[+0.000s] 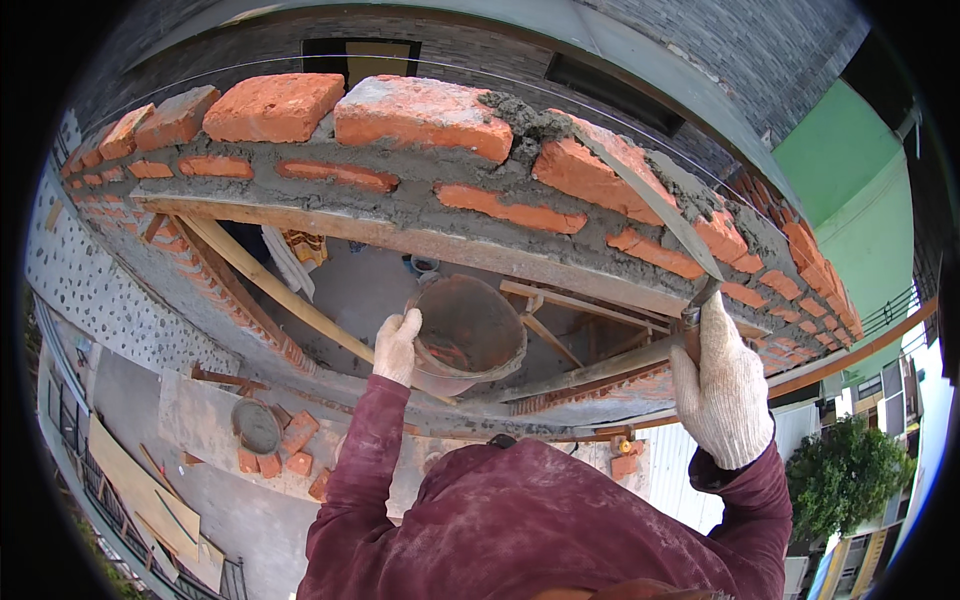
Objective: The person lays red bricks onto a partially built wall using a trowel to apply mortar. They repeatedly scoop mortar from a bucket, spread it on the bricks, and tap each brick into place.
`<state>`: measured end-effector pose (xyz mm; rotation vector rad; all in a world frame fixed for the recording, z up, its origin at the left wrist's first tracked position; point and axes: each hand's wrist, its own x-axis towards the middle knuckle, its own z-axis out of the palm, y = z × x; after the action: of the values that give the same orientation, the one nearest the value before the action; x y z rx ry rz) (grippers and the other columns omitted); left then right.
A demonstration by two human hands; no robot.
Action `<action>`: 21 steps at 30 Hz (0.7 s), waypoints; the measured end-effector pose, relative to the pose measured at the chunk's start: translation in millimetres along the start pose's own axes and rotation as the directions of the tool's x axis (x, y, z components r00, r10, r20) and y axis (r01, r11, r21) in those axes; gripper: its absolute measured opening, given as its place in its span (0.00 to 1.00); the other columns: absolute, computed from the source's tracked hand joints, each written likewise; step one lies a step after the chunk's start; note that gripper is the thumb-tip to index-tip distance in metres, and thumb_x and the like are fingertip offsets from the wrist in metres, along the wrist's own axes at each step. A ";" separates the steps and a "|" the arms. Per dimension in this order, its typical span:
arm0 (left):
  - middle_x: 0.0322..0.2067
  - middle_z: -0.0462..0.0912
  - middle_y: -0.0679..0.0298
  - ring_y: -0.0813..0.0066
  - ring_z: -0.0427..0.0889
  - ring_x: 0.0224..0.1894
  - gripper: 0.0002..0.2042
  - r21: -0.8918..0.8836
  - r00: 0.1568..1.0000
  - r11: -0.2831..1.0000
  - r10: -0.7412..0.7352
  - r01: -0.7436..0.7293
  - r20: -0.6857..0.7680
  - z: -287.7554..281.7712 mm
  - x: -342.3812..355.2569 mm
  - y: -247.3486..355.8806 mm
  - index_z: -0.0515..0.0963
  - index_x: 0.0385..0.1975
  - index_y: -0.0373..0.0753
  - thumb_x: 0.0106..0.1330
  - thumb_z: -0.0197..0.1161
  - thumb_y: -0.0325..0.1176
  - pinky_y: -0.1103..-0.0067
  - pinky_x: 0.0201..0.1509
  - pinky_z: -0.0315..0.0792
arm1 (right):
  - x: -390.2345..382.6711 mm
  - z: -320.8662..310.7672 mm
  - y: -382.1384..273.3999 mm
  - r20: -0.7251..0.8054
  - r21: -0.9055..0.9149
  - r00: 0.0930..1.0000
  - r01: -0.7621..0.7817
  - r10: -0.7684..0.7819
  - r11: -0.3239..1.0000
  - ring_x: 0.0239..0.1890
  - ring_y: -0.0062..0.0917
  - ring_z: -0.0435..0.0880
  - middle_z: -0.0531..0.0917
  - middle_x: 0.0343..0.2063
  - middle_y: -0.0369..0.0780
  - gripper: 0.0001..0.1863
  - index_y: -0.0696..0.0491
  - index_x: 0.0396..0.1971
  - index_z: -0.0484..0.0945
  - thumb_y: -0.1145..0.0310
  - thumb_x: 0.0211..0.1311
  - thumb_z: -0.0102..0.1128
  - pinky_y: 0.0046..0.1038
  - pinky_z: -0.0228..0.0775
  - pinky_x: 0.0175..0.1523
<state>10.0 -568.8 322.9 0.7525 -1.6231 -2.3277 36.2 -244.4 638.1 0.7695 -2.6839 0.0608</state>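
Observation:
My left hand (397, 347), in a whitish work glove, is closed on the rim of a mortar bucket (470, 375). The bucket's inside is coated grey, with some mortar low down. In its own glove, my right hand (727, 385) grips the handle of a trowel with a long narrow blade (655, 205). That blade slants up and left across the face of the brick wall (510, 207). Its tip touches or lies very near grey mortar (530, 125) heaped in the gap between two top-course bricks. One of these, an orange brick (425, 112), has grey smears on top.
A wooden beam (420, 243) runs under the brickwork above an opening, with wooden props (270, 285) beneath. A taut string (480, 68) crosses behind the top course. Below left, another bucket (256, 425) stands beside loose bricks (299, 430). Farther right is a leafy tree (850, 470).

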 end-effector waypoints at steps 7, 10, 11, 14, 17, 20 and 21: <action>0.27 0.74 0.71 0.83 0.73 0.24 0.19 0.019 0.998 1.000 -0.021 0.020 0.066 4.5 4.4 -14.9 0.78 0.40 0.34 0.72 0.64 0.49 0.81 0.25 0.69 | 62.9 77.0 -44.5 -0.094 0.056 0.991 -0.085 0.090 0.995 0.34 0.47 0.88 0.80 0.42 0.56 0.39 0.74 0.70 0.52 0.76 0.62 0.57 0.40 0.82 0.38; 0.27 0.74 0.71 0.83 0.73 0.25 0.19 -0.031 0.997 0.999 -0.029 0.031 0.076 1.8 7.5 -25.3 0.79 0.41 0.34 0.72 0.64 0.49 0.82 0.25 0.69 | 83.7 75.5 -56.4 -0.071 -0.007 0.997 -0.028 0.028 1.000 0.33 0.46 0.89 0.80 0.41 0.56 0.39 0.75 0.69 0.54 0.77 0.60 0.57 0.39 0.83 0.37; 0.28 0.74 0.71 0.83 0.73 0.25 0.19 -0.056 0.996 0.998 -0.031 0.036 0.083 2.8 8.9 -28.9 0.79 0.41 0.34 0.72 0.64 0.49 0.82 0.25 0.69 | 88.4 73.3 -59.6 -0.075 -0.074 0.997 -0.007 0.001 0.997 0.33 0.44 0.89 0.81 0.40 0.55 0.38 0.75 0.67 0.56 0.77 0.58 0.59 0.37 0.83 0.35; 0.27 0.74 0.71 0.84 0.73 0.26 0.19 0.003 0.995 0.999 -0.054 0.054 0.079 4.2 3.6 -18.4 0.79 0.40 0.35 0.72 0.64 0.49 0.81 0.25 0.69 | 93.0 73.1 -46.3 -0.058 -0.193 0.997 0.038 -0.050 0.980 0.32 0.42 0.90 0.81 0.40 0.54 0.39 0.74 0.67 0.57 0.77 0.57 0.60 0.36 0.84 0.34; 0.26 0.74 0.71 0.83 0.73 0.25 0.19 -0.028 0.998 0.999 -0.013 0.015 0.066 7.7 9.9 -18.5 0.78 0.39 0.35 0.72 0.64 0.49 0.81 0.25 0.68 | 78.1 61.0 -32.0 0.017 -0.305 0.999 -0.030 0.037 0.952 0.34 0.43 0.89 0.81 0.43 0.54 0.42 0.70 0.70 0.54 0.77 0.58 0.62 0.36 0.83 0.35; 0.27 0.74 0.70 0.83 0.72 0.25 0.19 -0.042 0.993 0.999 0.004 0.001 0.116 4.6 17.0 -18.4 0.79 0.40 0.35 0.72 0.64 0.49 0.82 0.25 0.68 | 62.8 54.9 -13.6 -0.012 -0.226 1.000 -0.020 0.018 0.974 0.34 0.43 0.89 0.81 0.42 0.53 0.40 0.68 0.71 0.55 0.78 0.58 0.59 0.38 0.83 0.36; 0.27 0.74 0.70 0.83 0.72 0.25 0.19 -0.022 0.992 1.000 0.005 -0.003 0.124 7.1 16.0 -14.8 0.78 0.40 0.35 0.72 0.64 0.49 0.82 0.25 0.68 | 57.3 51.9 -6.7 -0.024 -0.180 1.000 -0.017 0.013 0.984 0.35 0.43 0.89 0.81 0.42 0.54 0.40 0.67 0.71 0.55 0.78 0.58 0.59 0.38 0.83 0.36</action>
<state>-5.5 -564.6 306.5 0.6099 -1.6440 -2.4298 -22.2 -286.1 608.5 0.6880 -2.6292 -0.1661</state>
